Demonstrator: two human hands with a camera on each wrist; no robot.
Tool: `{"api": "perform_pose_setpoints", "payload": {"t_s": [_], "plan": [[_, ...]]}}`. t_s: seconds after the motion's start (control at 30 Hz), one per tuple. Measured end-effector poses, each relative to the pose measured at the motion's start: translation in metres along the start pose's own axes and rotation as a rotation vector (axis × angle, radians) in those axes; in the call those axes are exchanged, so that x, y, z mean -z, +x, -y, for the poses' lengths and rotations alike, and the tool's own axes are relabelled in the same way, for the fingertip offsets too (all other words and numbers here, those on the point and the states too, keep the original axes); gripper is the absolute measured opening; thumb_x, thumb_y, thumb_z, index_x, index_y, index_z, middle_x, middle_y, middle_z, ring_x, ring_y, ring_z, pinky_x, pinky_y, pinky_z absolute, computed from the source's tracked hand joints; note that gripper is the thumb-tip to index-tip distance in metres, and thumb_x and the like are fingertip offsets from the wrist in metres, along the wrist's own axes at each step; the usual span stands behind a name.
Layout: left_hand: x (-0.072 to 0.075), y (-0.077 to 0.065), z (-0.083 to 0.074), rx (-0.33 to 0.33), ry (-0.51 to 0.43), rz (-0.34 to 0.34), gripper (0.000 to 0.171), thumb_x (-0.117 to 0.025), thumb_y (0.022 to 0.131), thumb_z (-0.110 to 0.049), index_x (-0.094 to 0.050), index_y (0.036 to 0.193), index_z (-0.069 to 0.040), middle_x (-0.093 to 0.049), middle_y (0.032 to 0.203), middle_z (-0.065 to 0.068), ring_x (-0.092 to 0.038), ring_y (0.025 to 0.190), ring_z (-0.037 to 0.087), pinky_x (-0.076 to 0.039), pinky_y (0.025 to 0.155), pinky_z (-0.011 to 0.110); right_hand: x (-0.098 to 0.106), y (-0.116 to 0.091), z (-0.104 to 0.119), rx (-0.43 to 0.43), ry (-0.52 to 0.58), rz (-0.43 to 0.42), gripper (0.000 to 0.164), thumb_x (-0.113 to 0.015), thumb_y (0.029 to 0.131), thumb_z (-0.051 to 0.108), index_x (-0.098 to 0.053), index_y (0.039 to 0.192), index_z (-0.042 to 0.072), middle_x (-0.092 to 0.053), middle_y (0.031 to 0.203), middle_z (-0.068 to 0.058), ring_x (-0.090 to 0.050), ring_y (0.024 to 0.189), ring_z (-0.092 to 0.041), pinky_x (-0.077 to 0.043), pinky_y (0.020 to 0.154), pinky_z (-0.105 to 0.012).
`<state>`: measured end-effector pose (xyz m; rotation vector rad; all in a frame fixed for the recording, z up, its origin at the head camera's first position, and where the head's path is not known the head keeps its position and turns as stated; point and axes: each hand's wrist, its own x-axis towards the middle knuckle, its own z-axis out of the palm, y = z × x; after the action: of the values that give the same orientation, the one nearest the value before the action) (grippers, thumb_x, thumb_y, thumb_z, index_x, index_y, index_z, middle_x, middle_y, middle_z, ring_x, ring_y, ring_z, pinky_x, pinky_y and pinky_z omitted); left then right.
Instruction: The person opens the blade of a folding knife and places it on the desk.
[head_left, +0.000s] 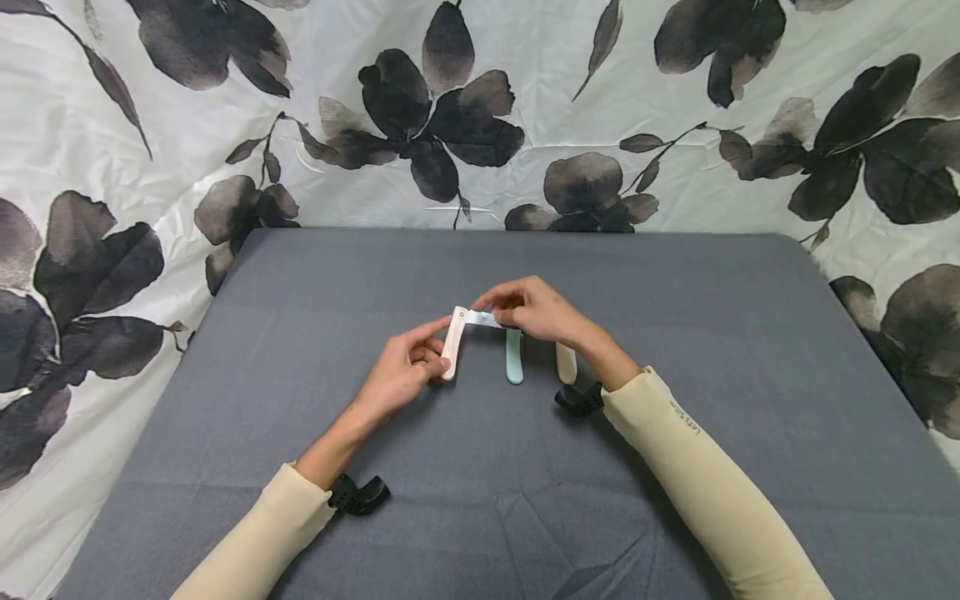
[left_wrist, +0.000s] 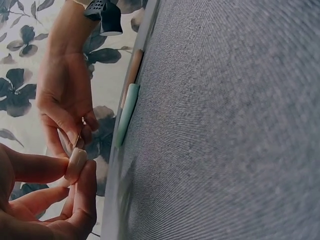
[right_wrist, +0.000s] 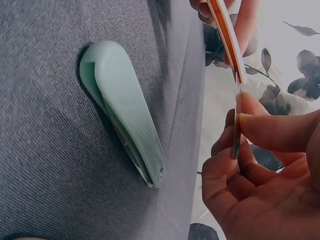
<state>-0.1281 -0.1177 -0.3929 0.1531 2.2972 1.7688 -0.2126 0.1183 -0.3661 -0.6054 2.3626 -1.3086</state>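
Note:
My left hand (head_left: 401,367) grips the pale pink handle (head_left: 453,343) of a folding knife, thumb low on it and index finger near its pivot. The knife's shiny blade (head_left: 482,319) stands out from the handle at about a right angle. With thumb and fingers, my right hand (head_left: 534,308) pinches this blade, as the right wrist view also shows. Both hands are raised above the table in the wrist views. Below the right hand lies a mint green folding knife (right_wrist: 122,95), its blade folded into the handle.
To the right of the green knife lies a beige handle (head_left: 566,365), partly hidden by the right wrist. A grey cloth covers the table (head_left: 337,267). Behind its far edge hangs a white curtain (head_left: 555,92) with dark flowers. Each wrist carries a black camera (head_left: 360,495).

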Motion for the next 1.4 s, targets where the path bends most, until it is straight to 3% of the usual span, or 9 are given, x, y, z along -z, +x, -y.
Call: {"api": "perform_pose_setpoints", "payload": {"t_s": [0.3,0.77,1.17,1.4], "plan": [[0.000,0.001,0.005,-0.021,0.005,0.023,0.066,-0.063,0.088,0.008,-0.053,0.152,-0.007,-0.064,0.104,0.016,-0.063,0.078,0.006,-0.052,0.069,0.021,0.004,0.000,-0.001,-0.016,-0.034,0.030,0.030,-0.059,0.099,-0.001,-0.077,0.120,0.008,-0.075,0.121,-0.015,-0.059,0.093,-0.019,-0.050,0.081,-0.029],[0.000,-0.002,0.004,-0.005,0.034,0.042,0.069,-0.063,0.083,0.007,-0.058,0.149,-0.012,-0.065,0.101,0.013,-0.062,0.076,0.009,-0.051,0.070,0.021,0.009,0.001,0.003,-0.017,-0.053,0.078,0.034,-0.056,0.095,-0.004,-0.079,0.116,0.009,-0.074,0.116,-0.017,-0.057,0.094,-0.019,-0.050,0.084,-0.032],[0.000,-0.004,0.004,-0.002,0.025,0.083,0.070,-0.062,0.082,0.008,-0.059,0.149,-0.011,-0.067,0.100,0.015,-0.060,0.073,0.011,-0.052,0.067,0.022,0.012,0.004,0.001,0.064,-0.117,0.129,0.034,-0.055,0.094,-0.007,-0.079,0.115,0.006,-0.074,0.109,-0.017,-0.057,0.091,-0.021,-0.047,0.081,-0.032],[0.001,-0.005,0.006,-0.001,0.018,0.122,0.069,-0.062,0.082,0.008,-0.058,0.148,-0.009,-0.066,0.101,0.015,-0.060,0.075,0.012,-0.053,0.067,0.023,0.015,0.002,0.002,0.075,-0.133,0.170,0.033,-0.055,0.096,-0.007,-0.080,0.112,0.008,-0.075,0.115,-0.014,-0.056,0.093,-0.020,-0.043,0.079,-0.032]]}}
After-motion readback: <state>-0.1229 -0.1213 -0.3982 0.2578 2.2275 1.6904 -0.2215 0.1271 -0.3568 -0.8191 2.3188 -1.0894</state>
